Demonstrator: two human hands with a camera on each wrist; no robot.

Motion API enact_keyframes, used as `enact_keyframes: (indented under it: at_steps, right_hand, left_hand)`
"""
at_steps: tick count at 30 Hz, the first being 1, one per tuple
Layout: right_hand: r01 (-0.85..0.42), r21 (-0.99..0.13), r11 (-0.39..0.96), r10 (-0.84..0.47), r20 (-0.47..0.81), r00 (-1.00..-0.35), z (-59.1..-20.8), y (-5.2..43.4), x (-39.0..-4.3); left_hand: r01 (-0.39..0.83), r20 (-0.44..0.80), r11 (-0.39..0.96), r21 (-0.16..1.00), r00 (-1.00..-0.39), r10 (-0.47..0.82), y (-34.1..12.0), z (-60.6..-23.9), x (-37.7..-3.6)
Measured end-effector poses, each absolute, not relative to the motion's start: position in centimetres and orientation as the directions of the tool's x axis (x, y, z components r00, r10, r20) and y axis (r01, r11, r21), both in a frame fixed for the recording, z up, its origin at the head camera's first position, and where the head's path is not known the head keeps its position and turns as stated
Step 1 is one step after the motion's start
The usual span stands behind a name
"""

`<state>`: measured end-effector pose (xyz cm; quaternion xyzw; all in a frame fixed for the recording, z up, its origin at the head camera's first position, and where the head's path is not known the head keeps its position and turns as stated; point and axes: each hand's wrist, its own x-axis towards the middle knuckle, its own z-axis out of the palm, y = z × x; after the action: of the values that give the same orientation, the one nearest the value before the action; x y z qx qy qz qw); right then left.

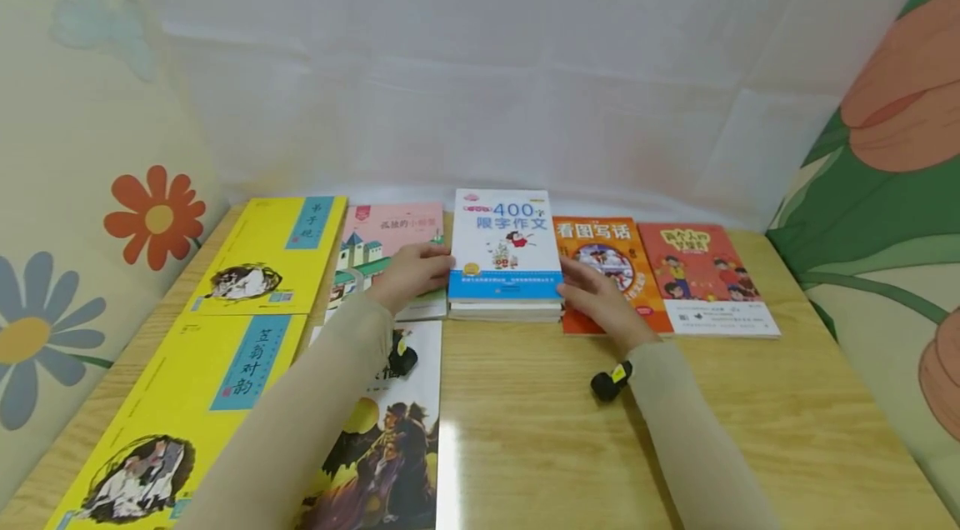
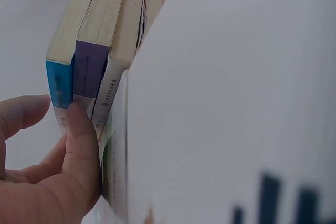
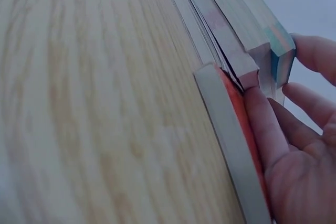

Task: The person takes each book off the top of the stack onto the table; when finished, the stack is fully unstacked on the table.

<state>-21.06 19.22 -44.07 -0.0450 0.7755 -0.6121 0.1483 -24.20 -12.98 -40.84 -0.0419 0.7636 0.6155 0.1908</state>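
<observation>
A stack of books (image 1: 507,247) stands at the back middle of the table, topped by a white and blue book marked 400. My left hand (image 1: 413,276) is at the stack's left side. In the left wrist view its fingers (image 2: 83,145) lie against the spines, the thumb close to the top book. On the opposite side my right hand (image 1: 602,302) touches the stack's edge. The right wrist view shows its fingers (image 3: 265,124) fairly straight along the books, thumb by the top one. Under the right hand lies an orange book (image 1: 592,323); a pink book (image 1: 356,234) lies beneath the left.
Two yellow books (image 1: 247,280) lie along the table's left side. A dark illustrated book (image 1: 405,463) lies partly under the left forearm. At the right is a red book (image 1: 697,263). White cloth (image 1: 480,97) hangs behind the wooden table (image 1: 540,430).
</observation>
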Motion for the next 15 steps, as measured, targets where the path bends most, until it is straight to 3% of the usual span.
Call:
enact_keyframes:
  at_steps: [15]
  right_hand:
    - [0.141,-0.957,0.252,-0.240,-0.203,-0.949,-44.0,19.3,-21.1]
  left_hand:
    - [-0.331,-0.365,0.297,0.896,-0.928,0.066,-11.8,-41.5,-25.5]
